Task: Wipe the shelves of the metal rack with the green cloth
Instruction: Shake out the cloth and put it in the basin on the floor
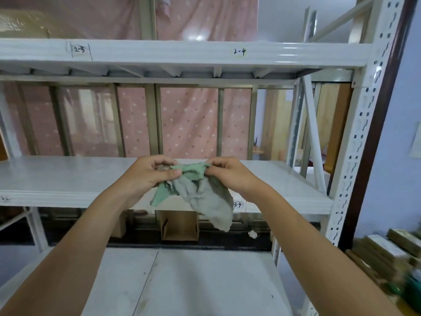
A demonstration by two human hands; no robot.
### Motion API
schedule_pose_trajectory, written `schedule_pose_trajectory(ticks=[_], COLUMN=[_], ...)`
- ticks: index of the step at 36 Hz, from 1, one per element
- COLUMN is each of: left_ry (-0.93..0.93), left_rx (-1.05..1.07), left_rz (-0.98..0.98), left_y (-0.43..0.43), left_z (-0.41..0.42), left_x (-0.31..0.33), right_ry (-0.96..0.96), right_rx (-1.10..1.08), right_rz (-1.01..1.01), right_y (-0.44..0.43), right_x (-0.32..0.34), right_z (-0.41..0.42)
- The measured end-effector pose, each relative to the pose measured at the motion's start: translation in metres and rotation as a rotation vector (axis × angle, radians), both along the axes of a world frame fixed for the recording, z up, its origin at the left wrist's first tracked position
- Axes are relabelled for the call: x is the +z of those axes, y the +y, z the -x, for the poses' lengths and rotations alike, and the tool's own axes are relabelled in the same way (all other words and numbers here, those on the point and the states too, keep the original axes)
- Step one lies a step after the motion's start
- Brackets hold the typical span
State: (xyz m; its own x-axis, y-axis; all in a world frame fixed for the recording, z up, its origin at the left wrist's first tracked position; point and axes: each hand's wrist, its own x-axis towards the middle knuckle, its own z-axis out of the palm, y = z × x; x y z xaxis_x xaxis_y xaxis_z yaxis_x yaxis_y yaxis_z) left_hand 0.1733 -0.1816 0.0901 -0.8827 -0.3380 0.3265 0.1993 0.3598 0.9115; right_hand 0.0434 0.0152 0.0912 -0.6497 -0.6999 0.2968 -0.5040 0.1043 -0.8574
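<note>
Both forearms reached over the lowest shelf of the metal rack. At the middle shelf's front edge, my left hand and right hand held the green cloth in the air, fingers clamped on its top edge, the rest hanging crumpled. Beyond stood the top shelf marked 2-4 and a pink dotted curtain.

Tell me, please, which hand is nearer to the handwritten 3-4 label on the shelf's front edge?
Right. The right hand is just above the 3-4 label; the left hand is farther left, across the green cloth that both hands pinch.
</note>
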Motion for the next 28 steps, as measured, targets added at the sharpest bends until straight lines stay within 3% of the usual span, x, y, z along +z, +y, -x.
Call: schedule_pose_trajectory(ticks=[4,9,15,20,28], left_ry=[-0.073,-0.009,0.121,0.128,0.162], left_rx=[-0.096,0.004,0.085,0.102,0.190], left_rz=[0.060,0.083,-0.139,-0.055,0.000], left_y=[-0.003,0.002,0.008,0.012,0.008], left_z=[-0.004,0.001,0.005,0.009,0.013], left_x=[-0.009,-0.019,-0.016,-0.008,0.013], right_ry=[0.024,0.100,0.436,0.664,0.489], right_rx=[-0.042,-0.030,-0.022,-0.021,-0.044], right_rz=[-0.031,-0.066,-0.192,-0.426,-0.517], right_y=[-0.007,-0.010,0.001,0.014,0.036], right_x=[0.011,0.021,0.023,0.018,-0.007], right_z=[-0.004,-0.011,-0.005,0.008,0.036])
